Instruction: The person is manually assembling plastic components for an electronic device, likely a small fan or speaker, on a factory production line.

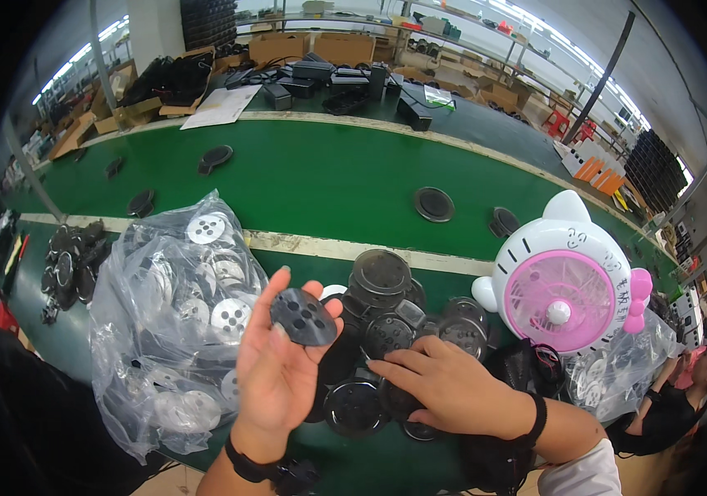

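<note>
My left hand (pixel 275 376) is raised palm up, with its fingers and thumb around a dark grey disc (pixel 304 317) that has several round holes. To its right, my right hand (pixel 451 387) reaches over a pile of black round parts (pixel 381 277). Its fingers are bent, with thumb and forefinger on either side of one black round part (pixel 397 400), partly hidden under the hand. Left of my left hand lies a clear plastic bag (pixel 134 331) of silvery discs (pixel 231 316) with holes.
A white and pink fan (pixel 560 298) stands at the right, beside another clear bag (pixel 618 376) of discs. Black round parts (pixel 434 204) lie on the green conveyor belt (pixel 320 178). Black cases (pixel 312 70) crowd the far bench. Another person (pixel 676 397) is at the right edge.
</note>
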A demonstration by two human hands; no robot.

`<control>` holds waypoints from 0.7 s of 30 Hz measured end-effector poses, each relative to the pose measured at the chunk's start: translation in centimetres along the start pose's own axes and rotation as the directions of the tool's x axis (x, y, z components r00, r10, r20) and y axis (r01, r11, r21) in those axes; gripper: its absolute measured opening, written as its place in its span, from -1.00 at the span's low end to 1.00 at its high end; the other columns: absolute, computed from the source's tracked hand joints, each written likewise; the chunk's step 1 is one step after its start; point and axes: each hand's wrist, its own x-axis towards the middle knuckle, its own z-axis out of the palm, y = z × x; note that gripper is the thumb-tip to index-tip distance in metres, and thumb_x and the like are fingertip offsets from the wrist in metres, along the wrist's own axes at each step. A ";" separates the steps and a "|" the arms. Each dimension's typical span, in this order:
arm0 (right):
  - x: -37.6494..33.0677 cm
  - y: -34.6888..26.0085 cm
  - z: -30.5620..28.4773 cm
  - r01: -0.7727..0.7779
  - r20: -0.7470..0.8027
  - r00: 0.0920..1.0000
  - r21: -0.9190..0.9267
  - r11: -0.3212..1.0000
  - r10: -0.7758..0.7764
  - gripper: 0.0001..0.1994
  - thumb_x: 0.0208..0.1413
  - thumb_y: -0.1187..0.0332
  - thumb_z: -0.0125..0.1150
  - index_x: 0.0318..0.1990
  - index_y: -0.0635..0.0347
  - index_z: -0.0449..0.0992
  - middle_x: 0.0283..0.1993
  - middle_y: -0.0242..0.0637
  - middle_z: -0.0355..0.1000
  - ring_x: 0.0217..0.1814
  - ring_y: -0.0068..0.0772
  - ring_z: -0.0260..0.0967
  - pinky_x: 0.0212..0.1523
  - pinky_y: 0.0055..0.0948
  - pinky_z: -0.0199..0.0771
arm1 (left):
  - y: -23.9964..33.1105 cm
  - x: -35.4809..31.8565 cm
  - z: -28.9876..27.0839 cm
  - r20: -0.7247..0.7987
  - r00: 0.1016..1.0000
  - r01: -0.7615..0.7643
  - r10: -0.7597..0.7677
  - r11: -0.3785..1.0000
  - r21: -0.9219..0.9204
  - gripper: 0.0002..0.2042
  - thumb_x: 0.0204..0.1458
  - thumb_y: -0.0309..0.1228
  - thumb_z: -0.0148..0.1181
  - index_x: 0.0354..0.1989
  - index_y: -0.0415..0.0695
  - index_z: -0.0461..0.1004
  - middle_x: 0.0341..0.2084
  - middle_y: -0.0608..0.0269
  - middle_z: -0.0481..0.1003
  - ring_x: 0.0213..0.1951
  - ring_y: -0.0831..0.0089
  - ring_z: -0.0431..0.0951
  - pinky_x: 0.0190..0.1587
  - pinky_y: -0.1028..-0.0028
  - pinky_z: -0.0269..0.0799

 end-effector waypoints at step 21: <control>-1.0 0.7 -1.5 0.202 -0.177 0.979 0.837 -0.508 0.098 -0.78 0.47 0.27 -0.12 0.11 0.14 0.14 0.54 0.18 -0.05 0.46 0.07 0.21 0.34 0.12 0.40 | 1.2 0.0 0.1 0.010 1.000 -0.018 0.018 0.999 0.043 -0.27 0.26 -0.31 0.20 0.45 -0.38 -0.04 0.26 -0.11 0.32 0.26 0.02 0.43 0.25 0.18 0.51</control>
